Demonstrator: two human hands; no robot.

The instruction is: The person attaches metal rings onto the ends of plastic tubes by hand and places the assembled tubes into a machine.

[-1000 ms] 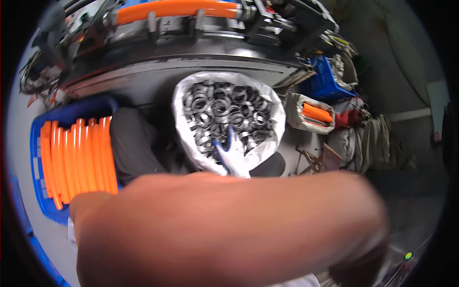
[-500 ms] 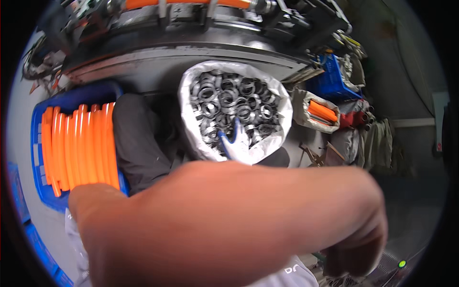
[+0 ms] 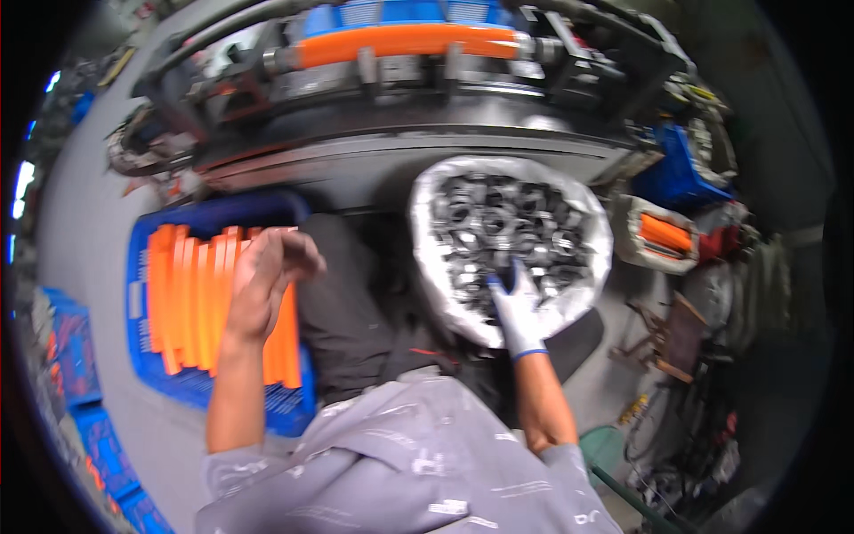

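My left hand (image 3: 271, 271), bare and slightly blurred, is raised above the right side of a blue crate (image 3: 138, 285). Its fingers are apart, bent over toward the right, and hold nothing visible. Under it, a row of orange tubes (image 3: 209, 298) fills the crate. My right hand (image 3: 519, 307) wears a white glove with blue fingertips. It reaches into a white bag (image 3: 427, 258) full of shiny metal ring clamps (image 3: 498, 222). Thumb and forefinger are spread against the clamps; the other fingertips are partly hidden.
Ahead is a bench (image 3: 391, 133) with a fixture holding an orange tube (image 3: 409, 44). To the right stand a small bag with orange pieces (image 3: 665, 233) and a blue bin (image 3: 680, 169). More blue crates (image 3: 107, 445) line the left. My legs (image 3: 347, 303) are between crate and bag.
My left arm, which crossed close in front of the camera, has dropped to the left over the crate. My right hand stays in the bag. The whole view has shifted.
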